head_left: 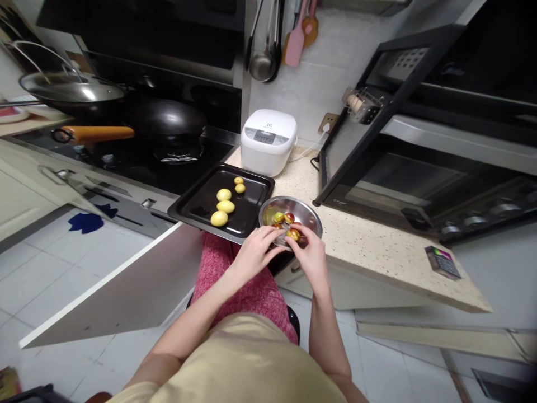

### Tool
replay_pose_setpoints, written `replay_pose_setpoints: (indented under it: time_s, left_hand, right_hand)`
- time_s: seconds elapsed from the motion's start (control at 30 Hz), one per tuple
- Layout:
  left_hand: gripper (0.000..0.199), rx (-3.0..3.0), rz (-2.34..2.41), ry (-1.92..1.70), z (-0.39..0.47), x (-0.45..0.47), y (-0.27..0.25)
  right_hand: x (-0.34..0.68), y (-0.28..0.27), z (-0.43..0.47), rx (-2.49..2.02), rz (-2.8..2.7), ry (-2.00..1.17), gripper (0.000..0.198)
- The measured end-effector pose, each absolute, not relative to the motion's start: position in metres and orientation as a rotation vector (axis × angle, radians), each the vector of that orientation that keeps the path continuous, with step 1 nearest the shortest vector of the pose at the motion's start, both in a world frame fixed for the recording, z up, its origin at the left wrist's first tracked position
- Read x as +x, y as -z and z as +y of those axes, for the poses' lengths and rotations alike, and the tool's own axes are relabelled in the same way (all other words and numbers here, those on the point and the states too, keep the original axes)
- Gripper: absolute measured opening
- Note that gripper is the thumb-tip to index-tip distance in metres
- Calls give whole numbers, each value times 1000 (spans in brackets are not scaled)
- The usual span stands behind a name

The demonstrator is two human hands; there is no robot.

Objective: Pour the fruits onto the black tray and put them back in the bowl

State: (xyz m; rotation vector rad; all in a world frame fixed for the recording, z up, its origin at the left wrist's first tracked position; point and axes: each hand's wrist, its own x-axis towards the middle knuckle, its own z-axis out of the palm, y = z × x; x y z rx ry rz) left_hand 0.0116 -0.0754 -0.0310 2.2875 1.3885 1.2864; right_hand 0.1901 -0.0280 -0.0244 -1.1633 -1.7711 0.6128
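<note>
Over the metal bowl point(312, 210), my right hand point(309, 253) is closed on a mottled yellow and red-brown fruit that looks like a fresh jujube point(292, 234). My left hand point(259, 247) comes in from the other side, fingers pinched together close to that jujube. What its fingertips hold, if anything, is too small to make out. More green and red-brown jujubes point(288, 218) lie inside the bowl. Left of it is a black baking tray point(197, 204). Several yellow oval pieces, like small peeled potatoes point(225, 207), sit on the tray, some larger and some smaller.
A white rice cooker point(268, 143) stands behind the tray. An oven point(419, 184) with a dark-framed rack occupies the right side. A small box point(442, 262) lies on the counter point(369, 246). Woks point(168, 120) rest on the stove at left. An open cabinet door point(126, 291) juts out below.
</note>
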Motion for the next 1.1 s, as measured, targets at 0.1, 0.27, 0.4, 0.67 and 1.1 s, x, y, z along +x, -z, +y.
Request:
replay_pose_setpoints:
  time_s: [0.1,0.27,0.4,0.67,1.1]
  left_hand:
    - [23,2354,1386,-1251,-72,3,33]
    - [19,2408,1378,-1229,-69,2,35]
    - [19,2415,1386,-1223,-70,3,35]
    - [18,2411,1382,-1229,-69,2,37]
    - [25,2365,1342,-1251,-63,-13,30]
  right_hand:
    - [193,20,-14,-1219,-1911,-643,27]
    - [184,16,-1,-1300,-2060,-719,28]
    - [180,16,4,-1295,-2073,-739,33]
    - [183,18,3,-1279,-2051,-797,30]
    - [205,25,-49,-1028,-1760,-362,14]
